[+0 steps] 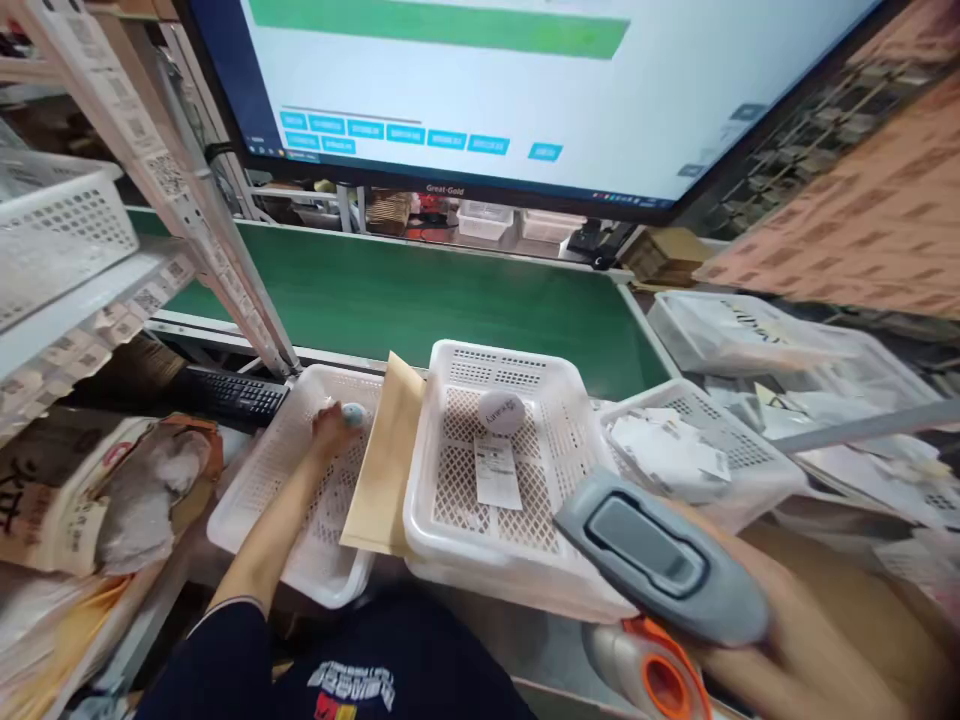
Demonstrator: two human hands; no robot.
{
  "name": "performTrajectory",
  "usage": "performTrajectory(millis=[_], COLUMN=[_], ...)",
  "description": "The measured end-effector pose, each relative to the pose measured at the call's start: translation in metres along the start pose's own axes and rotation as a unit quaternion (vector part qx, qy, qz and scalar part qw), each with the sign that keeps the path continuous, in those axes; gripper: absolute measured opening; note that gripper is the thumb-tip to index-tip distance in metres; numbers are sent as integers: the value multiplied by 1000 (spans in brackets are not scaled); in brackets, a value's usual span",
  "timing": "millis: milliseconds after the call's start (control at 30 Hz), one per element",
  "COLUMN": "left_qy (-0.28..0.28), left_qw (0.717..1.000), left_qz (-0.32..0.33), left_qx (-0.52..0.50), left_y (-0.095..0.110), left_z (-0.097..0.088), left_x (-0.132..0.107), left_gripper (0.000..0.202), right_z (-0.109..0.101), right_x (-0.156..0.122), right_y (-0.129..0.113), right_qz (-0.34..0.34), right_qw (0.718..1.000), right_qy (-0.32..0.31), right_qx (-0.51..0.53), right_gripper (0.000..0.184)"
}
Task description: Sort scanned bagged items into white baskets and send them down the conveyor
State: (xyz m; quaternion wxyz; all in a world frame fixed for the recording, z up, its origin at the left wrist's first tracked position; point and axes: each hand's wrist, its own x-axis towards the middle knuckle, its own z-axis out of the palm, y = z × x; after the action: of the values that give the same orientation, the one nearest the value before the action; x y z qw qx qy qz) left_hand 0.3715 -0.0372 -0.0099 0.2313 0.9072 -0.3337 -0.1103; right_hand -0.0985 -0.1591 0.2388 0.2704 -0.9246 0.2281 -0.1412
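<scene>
My left hand (330, 434) reaches down into the left white basket (247, 505). Its fingers are closed on a small round light-blue object (354, 413), whose kind I cannot make out. At the lower right my right hand (757, 600), blurred, grips a grey barcode scanner (660, 555), whose front end overlaps the right rim of the middle white basket (517, 580). Inside that basket are a white round object (501, 412) with dark lettering and a printed paper slip (498, 475). A tan envelope (382, 465) leans between the two baskets.
A large monitor (465, 110) hangs above a green conveyor belt (435, 295). Right of the middle basket stands another white basket (765, 475) with papers. A tape dispenser (652, 670) sits below the scanner. A black keyboard (232, 395) and metal post (217, 240) are at left.
</scene>
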Motion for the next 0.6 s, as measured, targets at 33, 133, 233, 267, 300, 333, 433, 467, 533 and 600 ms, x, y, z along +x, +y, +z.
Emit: performTrajectory(millis=[33, 133, 233, 267, 300, 333, 433, 467, 533, 600], left_qy=[3, 83, 181, 202, 214, 224, 216, 196, 142, 81], left_qw=[1000, 996, 969, 956, 944, 929, 883, 871, 856, 845], left_qz=[-14, 32, 158, 201, 243, 289, 416, 449, 494, 524], left_qx=[2, -22, -62, -65, -60, -52, -32, -34, -50, -77], left_y=[1, 18, 57, 73, 89, 104, 136, 144, 156, 166], left_z=[2, -13, -49, -60, -71, -78, -84, -80, -65, -50], left_x=[-3, -7, -13, -19, -26, -36, -65, -74, -87, -96], left_gripper=[74, 82, 85, 84, 83, 81, 80, 83, 91, 97], right_z=[3, 18, 33, 36, 38, 38, 35, 33, 29, 25], right_x=[11, 41, 65, 72, 78, 83, 90, 88, 79, 61], right_y=[-7, -25, -41, -47, -53, -59, -70, -71, -70, -65], right_qz=[-22, -62, -77, -76, -69, -58, -21, -8, 24, 56], right_qw=[1000, 998, 996, 996, 995, 994, 985, 983, 978, 978], right_qy=[-13, -30, -39, -46, -58, -75, -132, -145, -164, -167], right_qx=[3, 4, -15, -29, -46, -62, -107, -117, -125, -113], right_gripper=[61, 59, 63, 65, 65, 65, 61, 61, 63, 67])
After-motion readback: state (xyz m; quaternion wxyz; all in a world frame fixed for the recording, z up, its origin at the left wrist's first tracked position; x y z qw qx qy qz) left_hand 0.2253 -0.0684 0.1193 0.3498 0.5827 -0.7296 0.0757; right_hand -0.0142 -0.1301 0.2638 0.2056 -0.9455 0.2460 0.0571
